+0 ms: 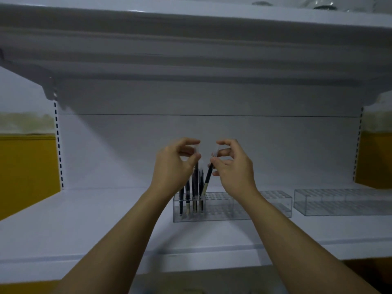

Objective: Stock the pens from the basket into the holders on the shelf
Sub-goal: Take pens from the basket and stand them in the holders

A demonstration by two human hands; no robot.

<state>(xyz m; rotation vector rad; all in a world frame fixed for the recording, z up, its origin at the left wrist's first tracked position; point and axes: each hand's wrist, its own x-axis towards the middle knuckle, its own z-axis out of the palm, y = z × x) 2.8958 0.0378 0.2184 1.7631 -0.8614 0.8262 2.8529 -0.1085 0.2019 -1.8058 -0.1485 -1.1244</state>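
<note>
Head view: white shelf bears a clear holder below both hands and a second holder right of them. Left hand pinches the top of an upright pen. Right hand pinches a tilted pen, whose lower end meets the holder's top beside the standing pens.

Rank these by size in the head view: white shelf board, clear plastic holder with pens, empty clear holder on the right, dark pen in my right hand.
White shelf board
Clear plastic holder with pens and empty clear holder: unranked, one partly behind an arm, one cropped
Dark pen
</note>
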